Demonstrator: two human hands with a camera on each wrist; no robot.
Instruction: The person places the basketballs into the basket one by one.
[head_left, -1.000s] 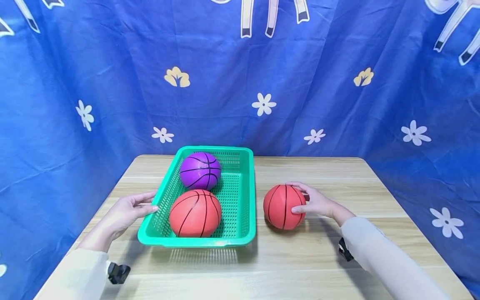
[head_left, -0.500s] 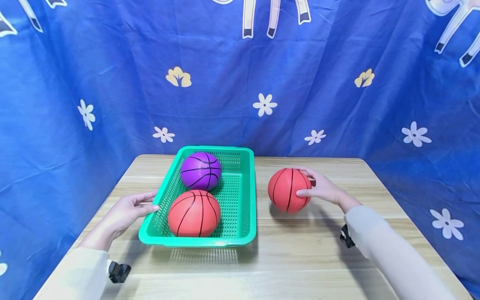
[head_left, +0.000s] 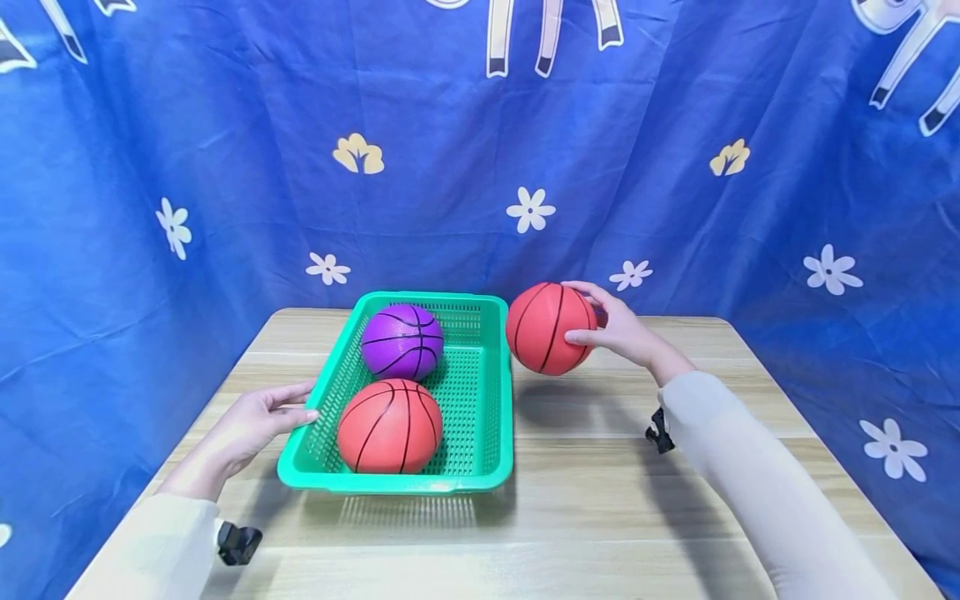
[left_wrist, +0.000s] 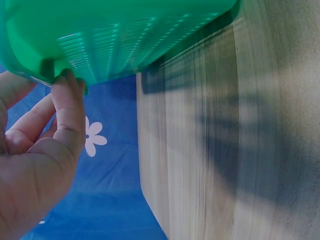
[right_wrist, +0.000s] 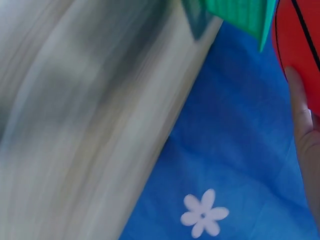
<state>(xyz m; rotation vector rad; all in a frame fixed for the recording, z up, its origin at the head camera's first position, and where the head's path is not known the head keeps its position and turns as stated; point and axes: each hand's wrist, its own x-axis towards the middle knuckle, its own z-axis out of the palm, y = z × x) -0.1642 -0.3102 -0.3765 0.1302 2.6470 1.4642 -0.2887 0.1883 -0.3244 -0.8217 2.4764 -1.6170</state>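
My right hand (head_left: 618, 329) grips an orange-red basketball (head_left: 546, 329) from its right side, with the thumb on the near face. The ball is off the table, just beyond the right rim of a green plastic basket (head_left: 498, 392). In the right wrist view only a slice of that ball (right_wrist: 299, 42) shows. My left hand (head_left: 251, 425) pinches the basket's left rim, its thumb over the edge; the left wrist view has the fingers (left_wrist: 67, 107) at the rim. Inside the basket sit a purple basketball (head_left: 402, 342) at the back left and another orange-red basketball (head_left: 390, 427) in front.
The basket stands on a light wooden table (head_left: 600, 517), left of the middle. A blue curtain (head_left: 450, 225) with white flowers hangs behind the table and along both sides. Shadows of the lifted ball and right arm fall on the wood.
My right hand has lifted the orange-red basketball off the table and carried it up and away, then left toward the basket. The left hand and the basket have stayed put.
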